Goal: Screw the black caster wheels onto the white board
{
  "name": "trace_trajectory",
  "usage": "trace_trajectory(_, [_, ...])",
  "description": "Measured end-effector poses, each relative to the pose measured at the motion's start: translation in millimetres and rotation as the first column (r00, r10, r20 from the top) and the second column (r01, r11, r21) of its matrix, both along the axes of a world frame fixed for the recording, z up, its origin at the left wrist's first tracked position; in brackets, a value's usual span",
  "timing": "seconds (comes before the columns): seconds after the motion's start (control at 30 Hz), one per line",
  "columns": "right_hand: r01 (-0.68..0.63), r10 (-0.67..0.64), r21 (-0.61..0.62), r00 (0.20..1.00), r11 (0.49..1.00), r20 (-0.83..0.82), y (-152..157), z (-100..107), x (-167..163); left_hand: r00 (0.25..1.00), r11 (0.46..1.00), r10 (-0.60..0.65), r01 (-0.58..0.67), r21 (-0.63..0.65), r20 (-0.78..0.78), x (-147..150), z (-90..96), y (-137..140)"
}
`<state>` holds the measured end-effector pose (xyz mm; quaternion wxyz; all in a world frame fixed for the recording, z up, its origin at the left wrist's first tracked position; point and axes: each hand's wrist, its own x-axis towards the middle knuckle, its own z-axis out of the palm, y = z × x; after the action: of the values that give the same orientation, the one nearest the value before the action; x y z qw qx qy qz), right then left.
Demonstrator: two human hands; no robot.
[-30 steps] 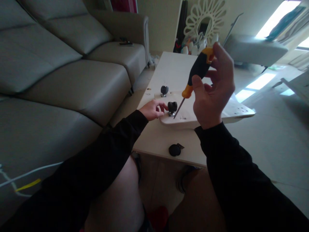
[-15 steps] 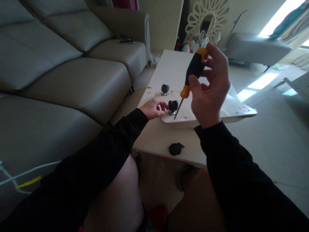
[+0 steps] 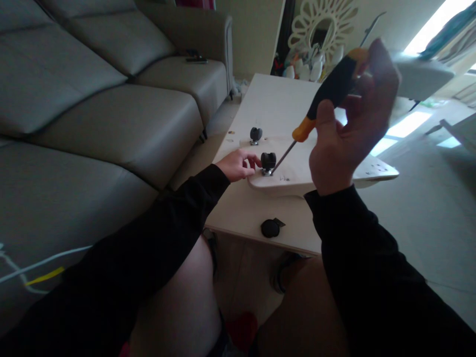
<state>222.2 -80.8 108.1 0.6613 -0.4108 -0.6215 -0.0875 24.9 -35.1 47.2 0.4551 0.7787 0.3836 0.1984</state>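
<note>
My right hand (image 3: 353, 119) is closed round the black and orange handle of a screwdriver (image 3: 332, 89), held tilted, with its shaft slanting down to the left. The tip is at the metal base of a dark caster wheel (image 3: 268, 160); whether it sits in a screw I cannot tell. At the caster's left side is my left hand (image 3: 240, 165), fingers bent and apart, the fingertips at or touching the wheel. The caster stands wheel-up near the corner of a white board (image 3: 297, 171). A second caster (image 3: 256, 134) stands farther back, also wheel-up.
Under the board is a long pale table (image 3: 234, 213). A round black object (image 3: 270, 228) lies at its near edge. To the left runs a grey sofa (image 3: 141, 119). A round mirror with a looped white frame (image 3: 322, 29) stands at the back.
My right hand has moved up and right, tilting the screwdriver more. Its tip has shifted from in front of the near caster to the caster's base. My left hand has stayed beside the caster.
</note>
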Motion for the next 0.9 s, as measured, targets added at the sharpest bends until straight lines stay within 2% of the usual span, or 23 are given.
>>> trace_trajectory(0.13, [-0.145,0.149,-0.107,0.988,0.984,0.033,-3.0,-2.7,-4.9,1.000,1.000,0.001,-0.001,-0.001,0.005,0.4,-0.4,0.4])
trace_trajectory(0.3, [-0.033,0.051,-0.206,0.995,0.978,0.082,-1.7,-4.2,-2.2,1.000,1.000,-0.002,0.002,0.012,0.000,-0.6,-1.3,1.0])
trace_trajectory(0.5, [-0.037,0.032,-0.148,0.999,0.988,-0.034,1.3,-1.1,1.9,1.000,1.000,0.003,-0.003,0.020,-0.001,0.1,-1.1,1.7])
trace_trajectory(0.63, [0.019,-0.017,0.024,0.998,1.000,-0.065,7.1,2.0,0.4,1.000,1.000,-0.002,0.002,0.008,0.004,0.3,-1.5,2.4])
trace_trajectory(0.7, [0.077,-0.074,0.071,0.996,0.994,-0.045,8.4,2.7,-1.3,1.000,1.000,0.004,-0.004,0.008,0.004,0.1,-2.3,2.9])
trace_trajectory(0.8, [0.169,-0.170,0.051,0.985,0.984,0.017,6.0,4.6,-5.9,0.999,0.999,0.040,-0.040,0.016,-0.013,0.0,-3.4,3.6])
trace_trajectory(0.9, [0.160,-0.163,0.065,0.986,0.985,0.041,2.7,6.8,-13.7,0.996,0.997,0.080,-0.080,0.009,-0.032,0.5,-2.7,3.4])
